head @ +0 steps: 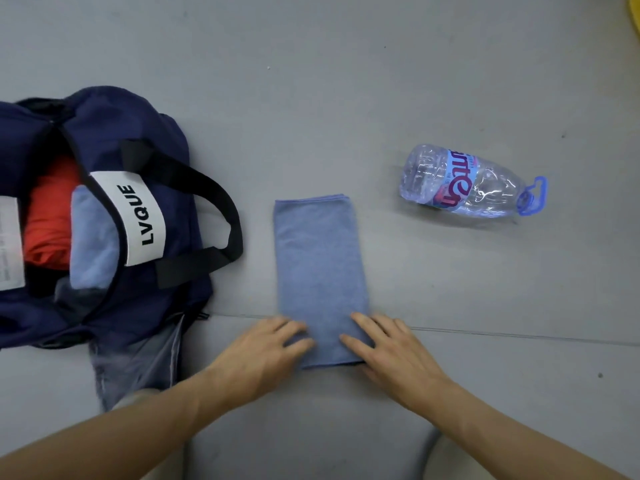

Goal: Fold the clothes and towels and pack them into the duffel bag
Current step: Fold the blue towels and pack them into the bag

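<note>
Blue microfibre towel, already folded into a long narrow strip, lies flat on the grey floor at centre frame, its near short edge towards the person, presumably so that it can be doubled lengthwise into a packable block. The left hand and right hand rest on the two near corners, lower centre. The left fingers lie slightly bent and close together over the left edge, while the right fingers are straight, somewhat spread and flat on the cloth. Whether either thumb is tucked beneath the edge cannot be told. This placement appears to pin and square the corners before the next fold. At left, the navy duffel bag sits unzipped and within reach, just beside the towel. It already holds an orange garment and a pale blue towel, so packing is judged well advanced. A plastic water bottle lies on its side at upper right, well apart.
</note>
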{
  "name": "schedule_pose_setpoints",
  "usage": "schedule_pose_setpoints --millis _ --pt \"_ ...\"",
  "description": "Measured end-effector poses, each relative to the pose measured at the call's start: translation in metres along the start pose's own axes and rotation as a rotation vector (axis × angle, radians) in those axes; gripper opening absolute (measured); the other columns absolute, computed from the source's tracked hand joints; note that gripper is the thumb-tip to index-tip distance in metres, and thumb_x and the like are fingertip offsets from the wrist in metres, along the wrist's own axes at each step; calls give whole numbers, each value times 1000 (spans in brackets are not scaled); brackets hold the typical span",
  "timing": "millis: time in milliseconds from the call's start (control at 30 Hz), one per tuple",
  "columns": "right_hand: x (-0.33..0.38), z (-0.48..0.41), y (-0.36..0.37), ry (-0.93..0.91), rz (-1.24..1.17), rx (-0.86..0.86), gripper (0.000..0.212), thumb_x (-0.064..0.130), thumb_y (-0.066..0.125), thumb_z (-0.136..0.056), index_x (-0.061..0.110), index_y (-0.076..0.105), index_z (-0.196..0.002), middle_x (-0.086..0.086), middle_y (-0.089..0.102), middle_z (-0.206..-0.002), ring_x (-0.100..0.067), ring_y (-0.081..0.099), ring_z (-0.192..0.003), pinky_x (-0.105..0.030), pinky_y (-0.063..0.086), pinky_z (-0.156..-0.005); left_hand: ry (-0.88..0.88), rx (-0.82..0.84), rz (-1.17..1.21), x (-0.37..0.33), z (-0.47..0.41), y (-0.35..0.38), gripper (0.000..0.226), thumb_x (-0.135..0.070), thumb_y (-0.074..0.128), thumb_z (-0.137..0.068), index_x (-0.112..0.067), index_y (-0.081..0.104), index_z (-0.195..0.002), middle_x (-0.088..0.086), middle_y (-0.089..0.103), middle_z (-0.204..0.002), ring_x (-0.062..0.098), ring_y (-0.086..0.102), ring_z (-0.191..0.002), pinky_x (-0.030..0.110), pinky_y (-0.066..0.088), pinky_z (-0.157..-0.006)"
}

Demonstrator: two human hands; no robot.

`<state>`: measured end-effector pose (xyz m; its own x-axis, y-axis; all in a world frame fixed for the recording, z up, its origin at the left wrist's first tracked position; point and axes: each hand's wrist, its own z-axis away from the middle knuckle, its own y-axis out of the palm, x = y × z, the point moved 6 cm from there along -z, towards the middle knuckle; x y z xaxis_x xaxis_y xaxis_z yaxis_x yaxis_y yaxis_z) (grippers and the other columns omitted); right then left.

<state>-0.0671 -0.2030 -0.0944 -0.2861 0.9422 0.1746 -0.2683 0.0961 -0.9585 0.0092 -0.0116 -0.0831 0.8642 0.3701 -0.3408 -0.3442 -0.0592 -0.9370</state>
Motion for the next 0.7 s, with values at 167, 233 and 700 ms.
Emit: schedule_pose_setpoints --millis 167,233,700 --pt "-9 2 -2 -61 25 -81 56 34 81 -71 30 64 -125 -7 61 -128 -27 52 -106 -37 52 -79 -68 119 -23 -8 22 25 60 -49 79 -70 -31 58 -123 1 57 -128 20 57 -110 31 50 -91" --pt "-11 0 -1 -70 19 -61 54 37 80 -73 31 65 -124 -5 62 -126 -26 57 -101 -35 51 -78 -111 106 -6 -3 18 21 64 -49 82 -66 -30 57 -122 0 56 -126 20 57 -106 30 41 -91" --pt "-29 -50 -29 310 -516 24 20 42 57 -90 22 59 -89 2 62 -82 -21 55 -88 -36 43 -73 -346 -82 80 27 -12 -6 26 -21 56 -77 -20 59 -103 -3 57 -106 26 57 -89 37 50 -71"
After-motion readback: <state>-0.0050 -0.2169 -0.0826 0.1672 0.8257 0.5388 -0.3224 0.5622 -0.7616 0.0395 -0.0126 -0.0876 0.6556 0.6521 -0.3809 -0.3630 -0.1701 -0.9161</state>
